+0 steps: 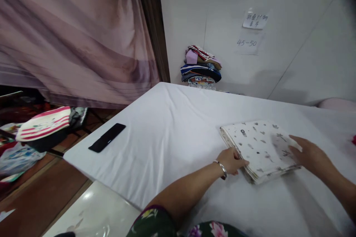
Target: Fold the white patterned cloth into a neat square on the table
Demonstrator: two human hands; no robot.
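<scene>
A white cloth [260, 146] with small dark palm and leaf prints lies on the white-covered table, folded into a thick, many-layered rectangle. My left hand [231, 161] pinches its near left edge, thumb on top and the other fingers curled at the side of the layers. At the right edge, my right hand [310, 153] grips the cloth with thumb and fingers; part of those fingers is hidden behind the fabric. A silver bangle [223, 170] circles my left wrist.
A black phone-like slab [107, 137] lies on the white tablecloth [144, 133] at left. Several folded fabrics [200, 67] are stacked by the wall beyond the table. A pink curtain [83, 37] hangs at left, above a striped cloth [46, 124]. Paper signs [254, 20] are on the wall.
</scene>
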